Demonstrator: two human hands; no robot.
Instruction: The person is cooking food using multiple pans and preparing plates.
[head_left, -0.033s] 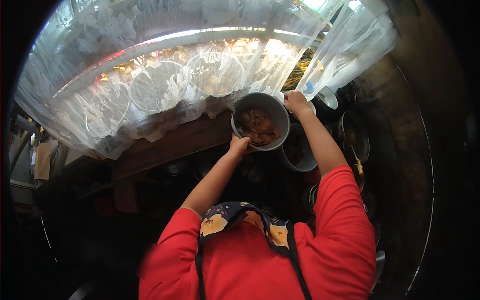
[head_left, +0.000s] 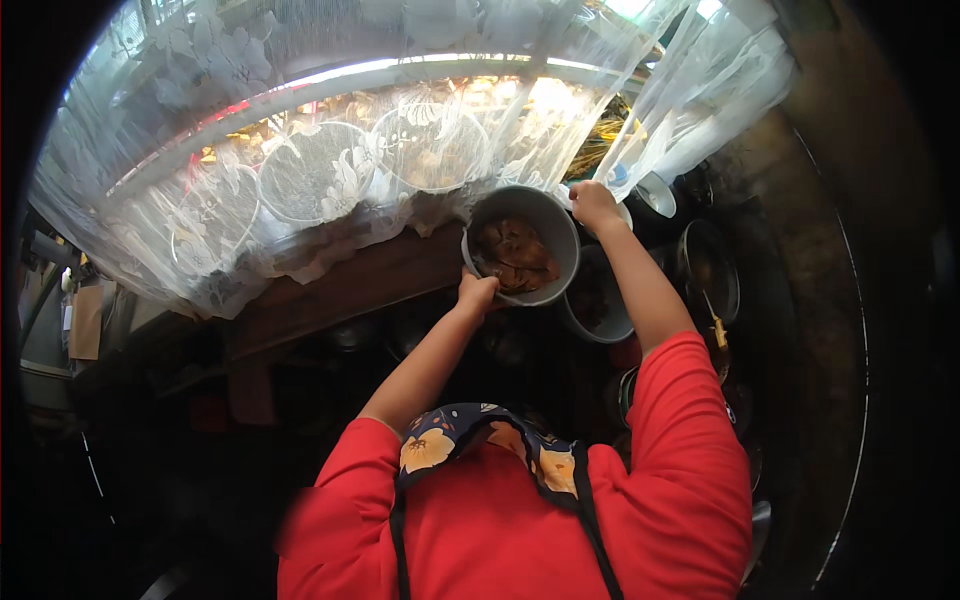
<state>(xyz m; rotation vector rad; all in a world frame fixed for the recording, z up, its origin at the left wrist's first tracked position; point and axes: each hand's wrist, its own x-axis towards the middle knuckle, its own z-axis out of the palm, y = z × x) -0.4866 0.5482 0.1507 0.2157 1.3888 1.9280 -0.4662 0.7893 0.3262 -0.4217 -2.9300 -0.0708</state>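
My left hand (head_left: 478,290) grips the near left side of a round grey pot (head_left: 570,245), thumb by the rim and fingers beneath. The pot is tipped so that its inside shows, with brown pieces of food (head_left: 515,255) in it; I cannot tell what kind. To the right of the pot my right hand (head_left: 595,205) is closed at the lower edge of a sheer white lace curtain (head_left: 650,130), pinching its cloth. The fingertips are partly hidden. Below my right wrist stands a second grey pot (head_left: 605,325) with dark contents.
Behind the curtain stand several round bowls (head_left: 318,170) on a ledge. A brown wooden board (head_left: 340,285) runs under the curtain's hem. To the right lie a white bowl (head_left: 656,196) and a round pan (head_left: 708,270) with a yellow-handled utensil (head_left: 720,333). The lower left is dark.
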